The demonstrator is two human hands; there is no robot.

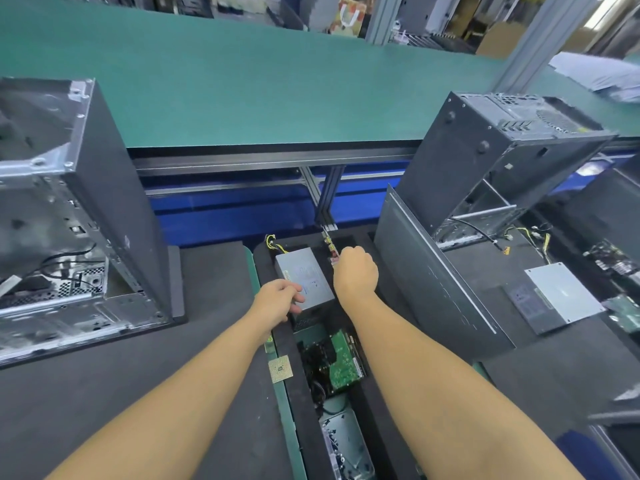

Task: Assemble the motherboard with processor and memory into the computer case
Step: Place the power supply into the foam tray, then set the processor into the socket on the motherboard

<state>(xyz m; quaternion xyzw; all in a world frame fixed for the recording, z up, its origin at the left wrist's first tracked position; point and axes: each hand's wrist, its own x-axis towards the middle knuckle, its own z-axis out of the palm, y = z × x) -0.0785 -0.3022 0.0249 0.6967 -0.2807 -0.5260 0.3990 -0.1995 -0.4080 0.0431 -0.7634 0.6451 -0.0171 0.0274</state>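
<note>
A: Left hand (277, 299) is seen curled on the near left corner of the silver power supply (306, 277); open computer case (65, 216) stands well left of it.

B: Processor (280, 368) is laid on the tray edge, nearer than that hand. Right hand?

A: Right hand (355, 271) is closed in a fist around a memory stick (331, 249), just right of the power supply.

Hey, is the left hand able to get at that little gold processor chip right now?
Probably yes. The processor chip lies uncovered just under the left forearm, but the left hand must first let go of the grey power supply.
</note>
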